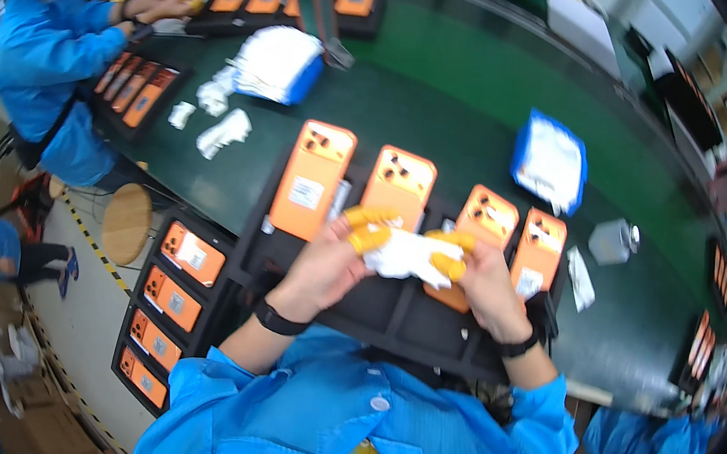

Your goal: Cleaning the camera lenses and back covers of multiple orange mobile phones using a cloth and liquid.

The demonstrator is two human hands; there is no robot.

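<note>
Both of my hands hold one crumpled white cloth (410, 255) just above a black tray (389, 312) in front of me. My left hand (332, 259) grips its left end and my right hand (480, 278) its right end; the fingertips wear yellow finger covers. Several orange phones lie back-up across the tray: one at the far left (312, 179), one beside it (399, 182), one partly behind my right hand (486, 217) and one at the right (538, 250). White stickers show on some of them.
A green work surface (451, 102) carries blue-and-white wipe packs (551, 162) (276, 63), loose white cloths (224, 132) and a small clear container (611, 240). Another black tray of orange phones (172, 294) stands low at my left. A person in blue works at the far left over more trays (135, 90).
</note>
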